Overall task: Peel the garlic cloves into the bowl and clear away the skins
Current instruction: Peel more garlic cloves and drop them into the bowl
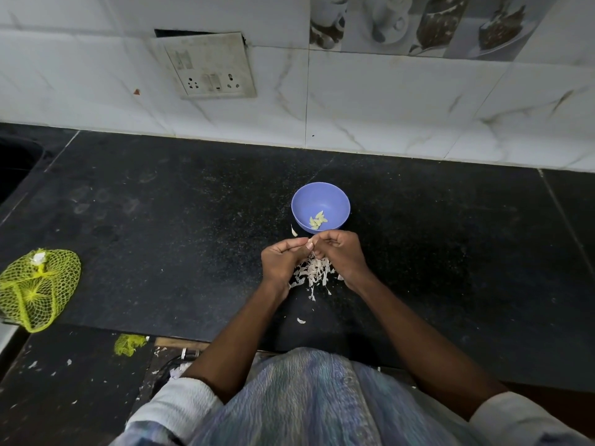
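Both hands meet w/ fingers curled on one garlic clove [310,244] btwn them: left hand [280,259] grip pinches it from the left, right hand [342,252] grip from the right. Just below them, pile of skins [311,272] on black bench [161,226]. Blue bowl [335,201] just beyond hands, few peeled cloves [318,220] inside. Yellow net bag [35,288] far left.

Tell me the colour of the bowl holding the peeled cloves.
The bowl is light purple-blue, seen clearly in the head view.
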